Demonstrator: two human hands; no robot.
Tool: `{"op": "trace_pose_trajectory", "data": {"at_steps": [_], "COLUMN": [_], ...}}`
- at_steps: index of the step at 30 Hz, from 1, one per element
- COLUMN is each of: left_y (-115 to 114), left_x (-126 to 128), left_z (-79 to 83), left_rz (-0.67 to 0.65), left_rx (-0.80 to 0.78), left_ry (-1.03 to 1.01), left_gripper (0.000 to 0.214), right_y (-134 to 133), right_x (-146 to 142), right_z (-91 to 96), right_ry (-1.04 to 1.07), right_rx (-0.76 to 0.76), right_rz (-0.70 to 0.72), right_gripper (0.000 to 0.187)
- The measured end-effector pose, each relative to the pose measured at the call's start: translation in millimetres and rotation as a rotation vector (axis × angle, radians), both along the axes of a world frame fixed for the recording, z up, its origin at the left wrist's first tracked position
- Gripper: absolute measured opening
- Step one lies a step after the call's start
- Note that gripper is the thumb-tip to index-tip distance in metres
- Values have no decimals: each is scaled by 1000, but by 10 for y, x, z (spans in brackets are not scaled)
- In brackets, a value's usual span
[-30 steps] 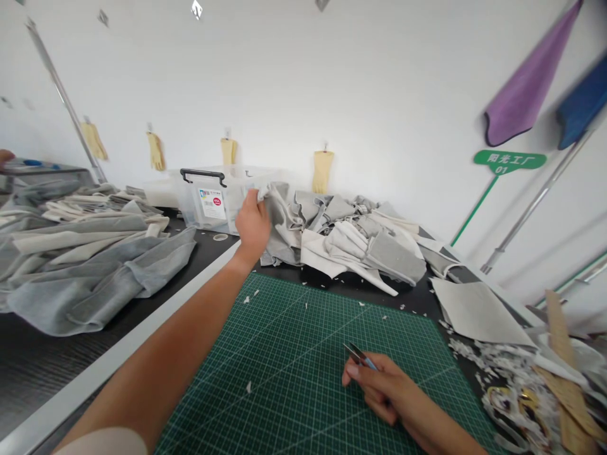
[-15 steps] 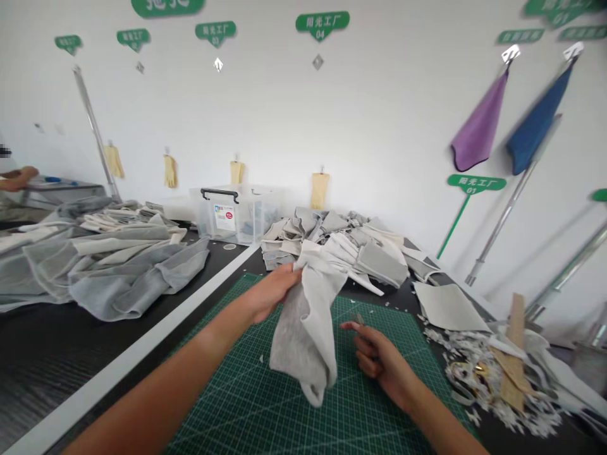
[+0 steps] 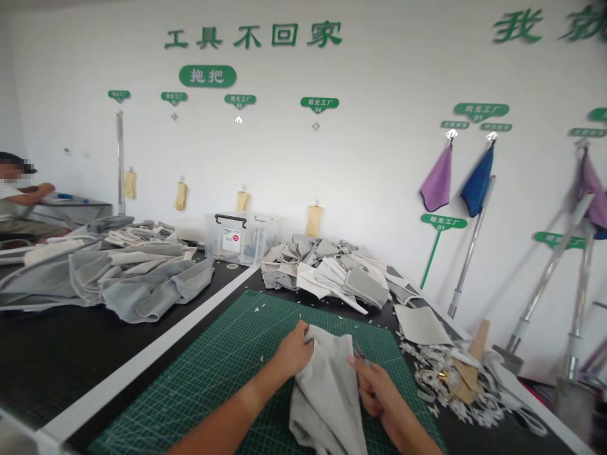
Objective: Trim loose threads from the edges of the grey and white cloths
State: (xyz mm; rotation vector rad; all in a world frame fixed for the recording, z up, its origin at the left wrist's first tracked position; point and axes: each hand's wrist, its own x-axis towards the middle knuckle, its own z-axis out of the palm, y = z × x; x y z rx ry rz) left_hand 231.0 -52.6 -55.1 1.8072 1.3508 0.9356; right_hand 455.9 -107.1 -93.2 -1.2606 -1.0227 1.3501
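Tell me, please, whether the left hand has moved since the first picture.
Yes, the left hand has come from the cloth pile beyond the green mat back toward the camera, now over the mat.

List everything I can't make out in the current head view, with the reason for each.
Head view:
1. Small tool in the right hand: type unclear, blurred and partly covered by that hand.
2. Grey cloth: lower end cut off by the bottom edge.
3. Clear box: contents hazy behind its cloudy wall.
4. Leftmost green sign: text too small.
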Motion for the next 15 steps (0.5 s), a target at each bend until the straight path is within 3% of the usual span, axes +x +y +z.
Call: {"op": "trace_pose_trajectory", "data": {"at_steps": [3,5,9,15], "left_y": [-14,-40,-92,-92], "left_x": [-53,-81,-97,-86], "left_z": [-35,-30,-53,-111], "left_rz": [181,204,89,-103], "left_rx": [272,343,242,177], "left_ry": [213,295,408,374], "left_gripper": [24,21,37,16], "right_y": [135,184,139,50], "right_x": [28,47,62,49], "right_z": [-161,-218,-170,-27], "right_ry": [-145,-201,-160,-108], "right_rx": [41,69,71,56], "right_rz": [-33,-67,-85,-120], "right_gripper": [61,57,57,58]}}
